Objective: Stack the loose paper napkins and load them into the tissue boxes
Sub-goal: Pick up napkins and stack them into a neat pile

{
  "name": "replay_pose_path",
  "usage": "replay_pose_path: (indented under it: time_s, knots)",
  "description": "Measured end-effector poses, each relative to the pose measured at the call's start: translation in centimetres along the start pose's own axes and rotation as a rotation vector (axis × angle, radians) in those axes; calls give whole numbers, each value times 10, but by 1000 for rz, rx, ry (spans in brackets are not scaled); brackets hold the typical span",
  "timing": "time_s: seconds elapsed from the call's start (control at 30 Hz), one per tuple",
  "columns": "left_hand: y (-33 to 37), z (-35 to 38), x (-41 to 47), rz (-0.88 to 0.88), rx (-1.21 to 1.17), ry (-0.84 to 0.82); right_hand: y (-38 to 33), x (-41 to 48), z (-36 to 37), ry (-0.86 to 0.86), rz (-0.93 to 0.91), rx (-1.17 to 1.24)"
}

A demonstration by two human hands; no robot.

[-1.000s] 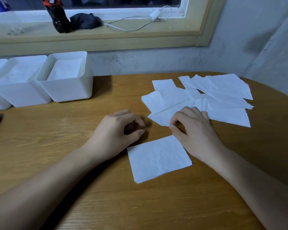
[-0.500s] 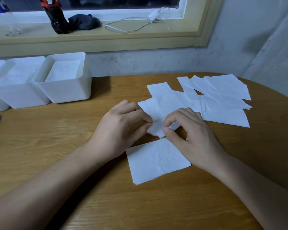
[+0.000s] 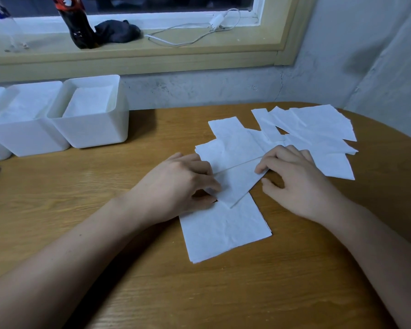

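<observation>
Napkin [image 3: 237, 184] held at both ends above the wooden table [image 3: 81, 186]; our left hand [image 3: 176, 186] pinches its near corner, our right hand [image 3: 299, 184] curls fingers round its far end; it overlaps the top edge of the stack [image 3: 226, 231]; loose napkins [image 3: 318, 129] lie beyond, tissue boxes [image 3: 93, 129] far left.

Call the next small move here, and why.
Probably draw the white paper napkin, pinched by the left hand and right hand, nearer and turn it square over the flat white napkin stack: it lies askew, covering only the stack's far edge.
</observation>
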State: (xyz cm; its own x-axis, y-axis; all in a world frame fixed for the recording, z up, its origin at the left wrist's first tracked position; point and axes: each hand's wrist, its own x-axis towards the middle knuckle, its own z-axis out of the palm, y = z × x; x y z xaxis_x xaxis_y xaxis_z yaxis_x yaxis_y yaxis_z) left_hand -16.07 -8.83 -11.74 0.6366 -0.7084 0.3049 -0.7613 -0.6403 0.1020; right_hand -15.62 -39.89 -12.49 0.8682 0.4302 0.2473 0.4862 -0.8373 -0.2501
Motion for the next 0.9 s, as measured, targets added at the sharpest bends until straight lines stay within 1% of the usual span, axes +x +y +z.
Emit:
replay_pose_path:
  time_s: [0.13, 0.23, 0.43, 0.53, 0.63, 0.73, 0.83, 0.9]
  knots:
    - [2, 1, 6, 24, 13, -4, -2, 3, 2, 32, -26, 10]
    - [5, 2, 5, -15, -12, 52, -5, 2, 4, 51, -26, 27]
    - [12, -11, 2, -212, -310, 230, -10, 0, 1, 27, 16, 154]
    - [18, -16, -2, -358, -476, 329, -9, 2, 3, 73, 66, 210]
    - [22, -19, -5, -499, -630, 396, -9, 3, 3, 170, 131, 386]
    - [21, -26, -10, -551, -765, 410, -16, 2, -7, 182, 240, 591]
    - [25, -34, -17, -599, -845, 422, -26, -1, -15, 191, 268, 745]
    - [31, -37, -21, -652, -912, 426, -32, -4, -18, 168, 290, 845]
